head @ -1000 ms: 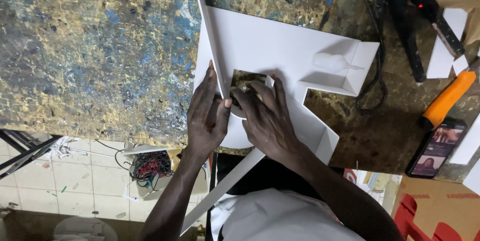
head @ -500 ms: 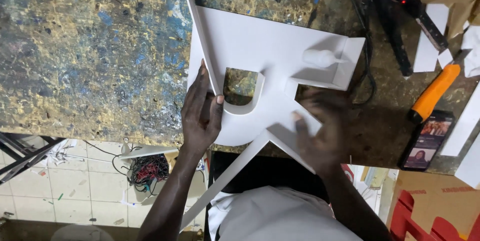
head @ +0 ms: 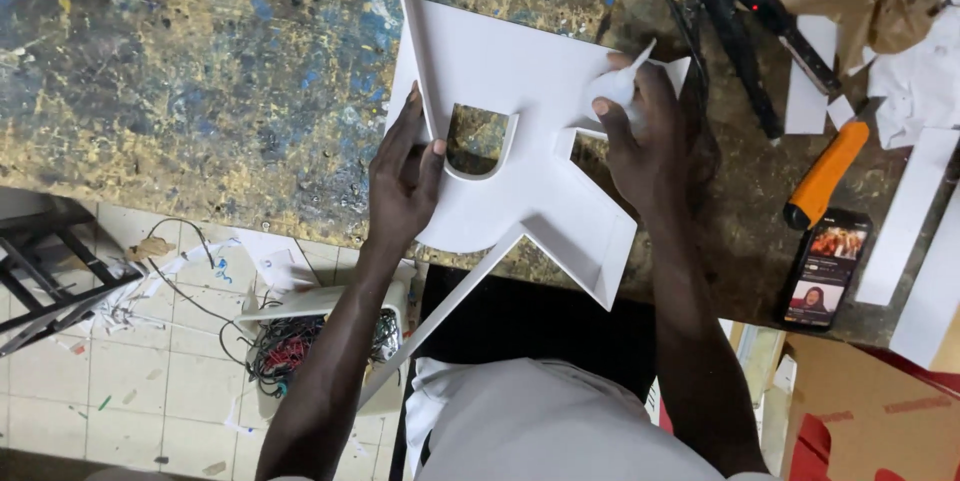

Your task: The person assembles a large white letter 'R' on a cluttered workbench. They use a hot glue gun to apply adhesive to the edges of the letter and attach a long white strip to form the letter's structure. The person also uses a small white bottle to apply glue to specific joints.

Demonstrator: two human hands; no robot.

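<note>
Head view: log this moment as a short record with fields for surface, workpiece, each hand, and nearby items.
surface: paint-spattered workbench
workpiece: large white flat letter-shaped board with raised edge strips, lying flat on the bench
left hand: left hand pressing the strip beside the curved cut-out
right hand: right hand pinching a small white scrap over the board's right part
nearby: orange-handled utility knife, smartphone with lit screen, black corded tool, loose white strips

White letter-shaped sign piece [head: 520,91] flat on paint-spattered workbench [head: 200,71], raised edges, D-shaped cutout.
</note>
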